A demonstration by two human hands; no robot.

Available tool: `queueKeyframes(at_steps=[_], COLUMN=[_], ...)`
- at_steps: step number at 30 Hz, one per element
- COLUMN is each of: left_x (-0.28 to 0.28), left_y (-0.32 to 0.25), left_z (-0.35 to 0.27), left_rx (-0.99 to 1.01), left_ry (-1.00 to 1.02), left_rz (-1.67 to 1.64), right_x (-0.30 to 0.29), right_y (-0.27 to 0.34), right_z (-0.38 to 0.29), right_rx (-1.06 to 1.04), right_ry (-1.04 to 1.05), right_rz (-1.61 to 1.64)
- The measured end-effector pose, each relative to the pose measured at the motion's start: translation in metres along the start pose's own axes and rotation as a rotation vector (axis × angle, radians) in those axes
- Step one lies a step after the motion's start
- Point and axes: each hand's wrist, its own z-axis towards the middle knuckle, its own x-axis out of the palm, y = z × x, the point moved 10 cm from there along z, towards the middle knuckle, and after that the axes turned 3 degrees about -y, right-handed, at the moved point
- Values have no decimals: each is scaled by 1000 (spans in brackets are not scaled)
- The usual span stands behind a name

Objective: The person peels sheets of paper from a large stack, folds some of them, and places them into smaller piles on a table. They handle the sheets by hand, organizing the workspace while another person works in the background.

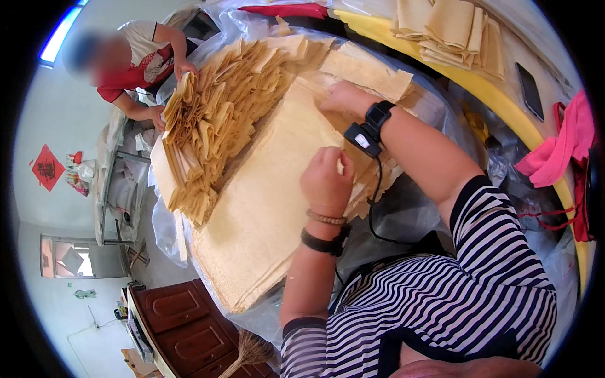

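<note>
A broad stack of thin, pale tan sheets (pixel 264 189), which look like tofu skin, lies before me on a plastic-covered surface. My left hand (pixel 327 178) is curled into a fist over the stack's near right edge, with a pale bit of sheet showing inside its fingers. Farther up, my right hand (pixel 347 98) is at the stack's upper right corner, blurred, its fingertips hidden. Loose flat sheets (pixel 366 71) lie just beyond that hand. Along the stack's far left side stands a thick row of folded sheets (pixel 227 113).
Across from me, a person's hands (pixel 185 70) hold a folded bundle. Folded sheets (pixel 453 28) and a phone (pixel 529 90) lie on a yellow-edged table (pixel 501 101) at right, near pink cloth (pixel 562 146). A wooden cabinet (pixel 189 326) and a straw broom (pixel 250 349) are at lower left.
</note>
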Motion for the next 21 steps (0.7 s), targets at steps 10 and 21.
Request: queueKeyframes(at_steps=[10,21], left_x=[21,54], left_y=[113,120], left_z=[-5,11], left_rx=[-815,-631], left_ry=[254,436], left_rz=[-503,-118], right_x=[11,7], right_y=[27,45], right_z=[-9,-18], right_rx=[-187,-196], right_ry=[-40,57], right_rz=[174,141])
